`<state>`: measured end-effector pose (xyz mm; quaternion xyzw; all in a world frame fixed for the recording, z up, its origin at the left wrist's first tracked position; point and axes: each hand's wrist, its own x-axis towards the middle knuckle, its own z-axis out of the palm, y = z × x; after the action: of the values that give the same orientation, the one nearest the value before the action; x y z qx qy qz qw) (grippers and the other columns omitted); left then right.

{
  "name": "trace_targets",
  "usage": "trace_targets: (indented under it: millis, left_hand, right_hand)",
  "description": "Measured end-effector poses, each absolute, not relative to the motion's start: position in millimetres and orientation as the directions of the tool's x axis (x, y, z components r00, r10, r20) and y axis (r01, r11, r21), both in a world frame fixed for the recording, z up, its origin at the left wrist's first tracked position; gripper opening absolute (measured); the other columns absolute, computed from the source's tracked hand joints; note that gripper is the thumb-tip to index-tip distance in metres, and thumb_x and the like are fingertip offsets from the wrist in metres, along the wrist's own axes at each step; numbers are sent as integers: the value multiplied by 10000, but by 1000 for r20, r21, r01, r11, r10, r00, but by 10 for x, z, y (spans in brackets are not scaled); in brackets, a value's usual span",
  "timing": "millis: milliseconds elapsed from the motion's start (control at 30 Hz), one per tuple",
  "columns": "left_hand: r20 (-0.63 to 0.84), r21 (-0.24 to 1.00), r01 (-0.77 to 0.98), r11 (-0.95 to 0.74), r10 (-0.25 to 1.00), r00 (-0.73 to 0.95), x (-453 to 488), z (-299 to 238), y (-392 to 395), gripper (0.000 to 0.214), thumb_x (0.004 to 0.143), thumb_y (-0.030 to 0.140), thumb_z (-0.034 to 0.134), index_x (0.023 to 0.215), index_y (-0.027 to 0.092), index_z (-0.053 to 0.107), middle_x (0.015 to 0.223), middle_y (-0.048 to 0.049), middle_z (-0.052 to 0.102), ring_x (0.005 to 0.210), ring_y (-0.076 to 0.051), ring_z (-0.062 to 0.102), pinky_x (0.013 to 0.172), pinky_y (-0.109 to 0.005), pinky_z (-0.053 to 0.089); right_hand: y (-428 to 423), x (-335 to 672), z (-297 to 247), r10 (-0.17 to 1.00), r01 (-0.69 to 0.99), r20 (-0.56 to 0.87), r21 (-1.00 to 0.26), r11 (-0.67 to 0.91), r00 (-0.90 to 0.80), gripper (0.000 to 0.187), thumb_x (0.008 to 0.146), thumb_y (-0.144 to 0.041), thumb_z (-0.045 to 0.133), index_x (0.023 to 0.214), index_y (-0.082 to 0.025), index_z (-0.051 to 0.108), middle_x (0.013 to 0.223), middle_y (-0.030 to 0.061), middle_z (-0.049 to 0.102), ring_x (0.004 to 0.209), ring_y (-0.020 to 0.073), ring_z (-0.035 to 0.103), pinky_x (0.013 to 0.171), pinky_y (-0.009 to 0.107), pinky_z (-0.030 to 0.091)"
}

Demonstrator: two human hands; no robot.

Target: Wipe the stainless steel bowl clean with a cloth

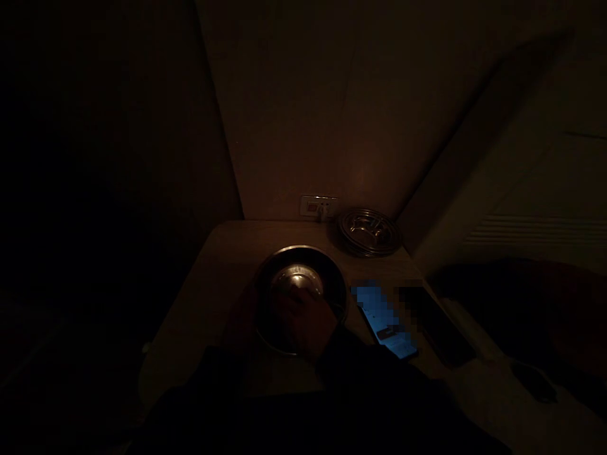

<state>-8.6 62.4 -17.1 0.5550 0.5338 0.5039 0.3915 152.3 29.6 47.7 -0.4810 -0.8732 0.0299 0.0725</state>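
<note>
Bowl (303, 247) sits on the table (203, 297) and could bump the bright phone (391, 332) if the right hand (310, 322) inside pushes hard. The left hand (240, 319) is by the bowl's left side. Too dark: I cannot tell how open either hand is or what it holds. Plates (363, 253) block the back corner.

A single head-worn camera looks forward and down, past both sleeves (355, 363), onto a desk (202, 291) close in front; the bowl (332, 272) sits just below the view's middle, seen from above at a slant; the wall (303, 120) beyond the desk rises through the upper half.
</note>
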Motion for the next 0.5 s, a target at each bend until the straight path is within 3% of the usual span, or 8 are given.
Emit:
trace_targets:
  millis: [133,300,500]
  left_hand:
    - [154,965,222,-136,986,-65,-54,-74,597,535,921,473,365,1284,153,594,1348,-89,609,1294,-243,519,1100,-367,407]
    - [141,971,205,-125,988,-67,-40,-32,601,517,916,426,349,1252,137,614,1297,-105,644,1224,-233,582,1089,-352,416]
    - [101,970,229,-81,992,-80,-15,44,574,519,917,413,351,1293,140,581,1330,-100,622,1267,-235,545,1102,-374,397]
  right_hand:
    - [343,1552,504,934,930,120,-114,350,-336,477,938,-218,439,1413,-190,464,1507,15,420,1167,297,484,882,459,496]
    - [313,1544,496,843,836,77,-108,538,-533,426,939,-236,443,1357,-246,528,1481,-44,456,1203,287,461,940,470,470]
    - [441,1654,583,944,945,95,-64,322,-315,475,938,-208,432,1412,-200,465,1508,7,417,1151,292,492,851,433,508]
